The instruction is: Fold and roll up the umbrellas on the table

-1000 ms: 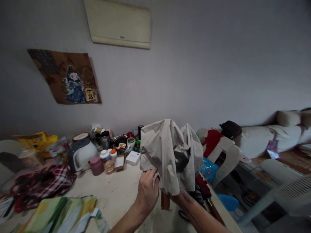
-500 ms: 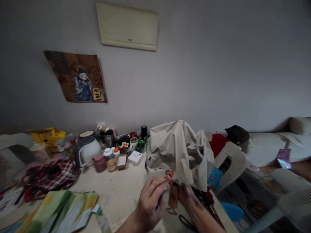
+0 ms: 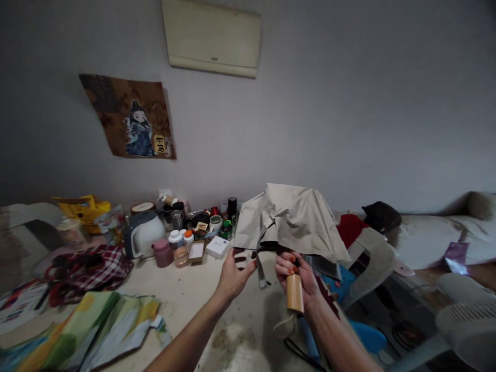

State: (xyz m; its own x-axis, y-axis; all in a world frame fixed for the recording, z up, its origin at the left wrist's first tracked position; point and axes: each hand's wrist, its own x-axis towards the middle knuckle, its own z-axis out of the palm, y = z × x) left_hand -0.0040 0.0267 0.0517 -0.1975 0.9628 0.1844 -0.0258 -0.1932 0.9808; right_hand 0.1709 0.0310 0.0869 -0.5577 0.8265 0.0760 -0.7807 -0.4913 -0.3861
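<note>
A beige folding umbrella (image 3: 300, 212) spreads partly open and crumpled above the table, its canopy away from me. My right hand (image 3: 296, 271) is wrapped round the umbrella's shaft, just above the light wooden handle (image 3: 295, 293), which points toward me with a cord loop hanging from it. My left hand (image 3: 235, 274) is at the canopy's lower left edge, fingers apart with dark gaps between them; whether it touches the fabric is unclear. Beside it a grey strap (image 3: 261, 266) hangs down from the canopy.
On the table (image 3: 186, 299), a kettle (image 3: 145, 235), a pink jar (image 3: 163, 253), bottles and a white box (image 3: 217, 247) stand at the back left. Green patterned fabric (image 3: 89, 325) and a plaid cloth (image 3: 93, 268) lie left. A chair (image 3: 368, 253) stands right of the table.
The canopy has spread wider and lower. My left hand has moved away from the handle to the canopy's edge. The handle has turned to show a lighter side, and the view has shifted slightly.
</note>
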